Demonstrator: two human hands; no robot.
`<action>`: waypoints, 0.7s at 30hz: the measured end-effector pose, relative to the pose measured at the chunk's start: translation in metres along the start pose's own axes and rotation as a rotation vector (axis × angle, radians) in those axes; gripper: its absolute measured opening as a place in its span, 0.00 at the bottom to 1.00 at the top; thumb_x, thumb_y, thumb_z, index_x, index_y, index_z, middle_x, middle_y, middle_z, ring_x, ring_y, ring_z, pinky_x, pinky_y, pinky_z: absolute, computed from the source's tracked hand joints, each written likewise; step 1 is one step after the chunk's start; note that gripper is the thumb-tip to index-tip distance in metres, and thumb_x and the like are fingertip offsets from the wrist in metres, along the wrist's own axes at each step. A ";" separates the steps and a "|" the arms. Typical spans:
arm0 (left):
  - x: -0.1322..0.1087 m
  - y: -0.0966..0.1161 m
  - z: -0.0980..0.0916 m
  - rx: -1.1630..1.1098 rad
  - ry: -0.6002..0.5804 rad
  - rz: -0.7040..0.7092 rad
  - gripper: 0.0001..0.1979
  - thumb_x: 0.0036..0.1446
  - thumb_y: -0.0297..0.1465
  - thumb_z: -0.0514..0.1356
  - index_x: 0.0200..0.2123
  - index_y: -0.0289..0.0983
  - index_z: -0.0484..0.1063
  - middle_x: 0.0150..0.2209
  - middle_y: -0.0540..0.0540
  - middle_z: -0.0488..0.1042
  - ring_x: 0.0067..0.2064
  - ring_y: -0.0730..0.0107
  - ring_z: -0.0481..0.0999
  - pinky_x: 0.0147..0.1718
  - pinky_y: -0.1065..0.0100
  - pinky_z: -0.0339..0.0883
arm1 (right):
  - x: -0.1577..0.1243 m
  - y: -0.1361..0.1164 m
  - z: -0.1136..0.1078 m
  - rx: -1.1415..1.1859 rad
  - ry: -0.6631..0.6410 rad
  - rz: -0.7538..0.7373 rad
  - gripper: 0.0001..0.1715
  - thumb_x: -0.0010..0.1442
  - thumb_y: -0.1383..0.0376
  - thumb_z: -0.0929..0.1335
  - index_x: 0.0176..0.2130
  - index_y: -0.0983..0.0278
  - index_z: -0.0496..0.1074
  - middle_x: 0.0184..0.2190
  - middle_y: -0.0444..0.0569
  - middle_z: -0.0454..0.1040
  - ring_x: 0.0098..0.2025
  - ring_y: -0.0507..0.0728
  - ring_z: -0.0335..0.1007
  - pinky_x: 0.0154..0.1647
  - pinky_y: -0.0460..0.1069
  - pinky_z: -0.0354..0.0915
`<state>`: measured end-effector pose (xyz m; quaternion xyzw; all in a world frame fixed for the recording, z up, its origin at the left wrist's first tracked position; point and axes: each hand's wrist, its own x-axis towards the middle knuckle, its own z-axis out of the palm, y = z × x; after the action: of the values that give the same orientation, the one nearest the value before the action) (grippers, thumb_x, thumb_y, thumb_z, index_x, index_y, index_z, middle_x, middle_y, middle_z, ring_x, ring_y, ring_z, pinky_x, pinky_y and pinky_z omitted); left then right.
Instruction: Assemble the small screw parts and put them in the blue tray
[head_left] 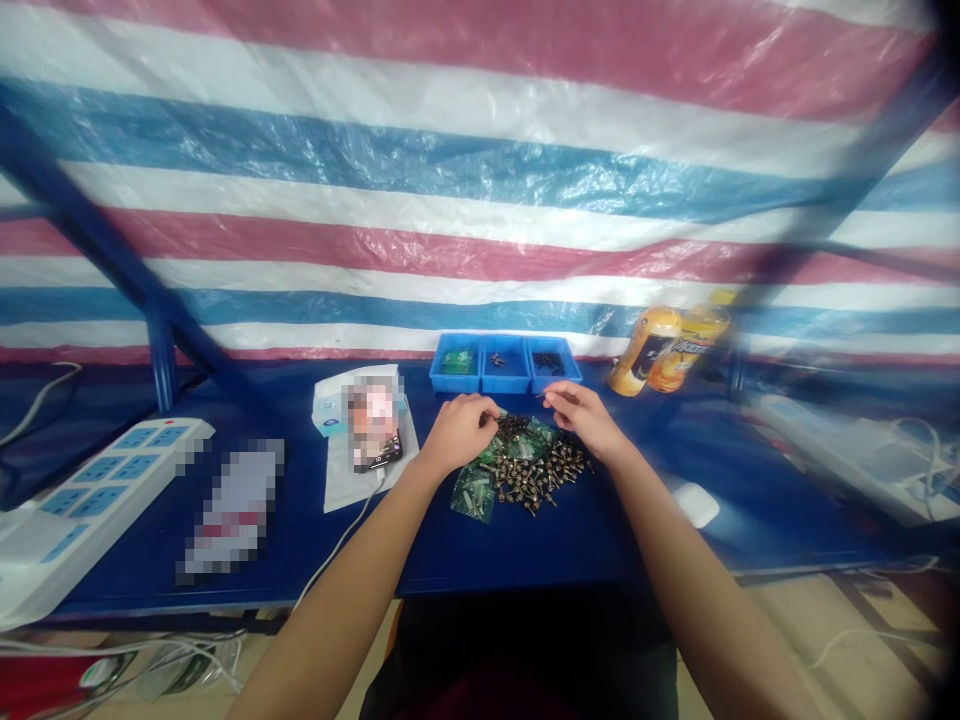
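My left hand (459, 432) rests at the left edge of a pile of small brass-coloured parts (536, 472) on the blue table (540, 550). Its fingers are curled in a pinch; what they grip is too small to name. My right hand (583, 415) hovers at the pile's far right side, fingers also pinched together on something tiny. Several small green circuit boards (474, 492) lie among and beside the parts. Three blue bins (505, 363) stand just behind the hands, holding small pieces.
A phone (373, 430) on a cable lies on white paper to the left. A white power strip (90, 500) sits far left. Two orange bottles (667, 350) stand at the back right, a white mouse-like object (696, 503) lies right. A striped tarp hangs behind.
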<state>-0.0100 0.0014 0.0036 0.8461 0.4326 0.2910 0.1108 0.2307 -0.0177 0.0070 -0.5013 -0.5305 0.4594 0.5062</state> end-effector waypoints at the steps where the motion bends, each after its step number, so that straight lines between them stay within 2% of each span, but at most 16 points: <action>1: 0.000 0.000 0.000 -0.012 0.017 0.004 0.09 0.57 0.26 0.57 0.35 0.42 0.77 0.36 0.49 0.79 0.39 0.63 0.76 0.41 0.65 0.68 | -0.001 -0.001 0.001 0.002 -0.030 0.002 0.23 0.50 0.48 0.74 0.36 0.62 0.72 0.30 0.43 0.72 0.21 0.47 0.57 0.21 0.45 0.52; 4: 0.001 0.001 -0.001 -0.066 0.064 0.003 0.09 0.57 0.26 0.56 0.36 0.42 0.76 0.36 0.49 0.78 0.38 0.65 0.76 0.39 0.67 0.67 | -0.004 -0.005 0.003 0.012 -0.099 0.011 0.22 0.54 0.46 0.72 0.33 0.63 0.70 0.28 0.43 0.70 0.21 0.47 0.53 0.20 0.44 0.46; 8: 0.002 0.002 -0.001 -0.124 0.107 -0.009 0.09 0.57 0.26 0.57 0.37 0.41 0.76 0.36 0.49 0.78 0.38 0.67 0.76 0.39 0.68 0.68 | -0.005 -0.008 0.003 0.141 -0.208 0.080 0.25 0.58 0.45 0.70 0.29 0.63 0.66 0.25 0.43 0.66 0.20 0.46 0.49 0.20 0.45 0.40; 12: 0.002 0.003 -0.001 -0.158 0.140 -0.010 0.08 0.58 0.27 0.57 0.39 0.41 0.76 0.37 0.48 0.78 0.39 0.67 0.77 0.40 0.68 0.68 | -0.007 -0.010 0.002 0.256 -0.268 0.141 0.27 0.57 0.45 0.71 0.26 0.61 0.60 0.21 0.41 0.60 0.20 0.48 0.48 0.19 0.46 0.43; 17: 0.002 0.001 0.000 -0.159 0.139 -0.014 0.08 0.59 0.27 0.57 0.39 0.41 0.76 0.37 0.48 0.78 0.39 0.67 0.77 0.40 0.68 0.69 | -0.006 -0.012 0.002 0.351 -0.232 0.205 0.30 0.55 0.45 0.72 0.24 0.60 0.55 0.18 0.38 0.53 0.19 0.48 0.46 0.19 0.46 0.46; 19: 0.002 0.001 0.001 -0.163 0.145 -0.002 0.09 0.59 0.27 0.57 0.40 0.41 0.76 0.37 0.48 0.78 0.39 0.67 0.77 0.39 0.68 0.69 | -0.005 -0.012 0.001 0.443 -0.154 0.183 0.25 0.54 0.47 0.74 0.28 0.60 0.61 0.19 0.38 0.58 0.19 0.47 0.48 0.19 0.45 0.45; 21: 0.002 0.000 0.001 -0.166 0.150 0.003 0.09 0.59 0.26 0.58 0.40 0.41 0.76 0.37 0.49 0.78 0.39 0.67 0.78 0.40 0.68 0.69 | -0.003 -0.012 0.000 0.524 -0.058 0.167 0.23 0.53 0.49 0.75 0.39 0.58 0.66 0.24 0.39 0.67 0.20 0.47 0.52 0.18 0.44 0.45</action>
<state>-0.0083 0.0029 0.0037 0.8104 0.4129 0.3886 0.1474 0.2297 -0.0218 0.0183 -0.3820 -0.3646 0.6352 0.5636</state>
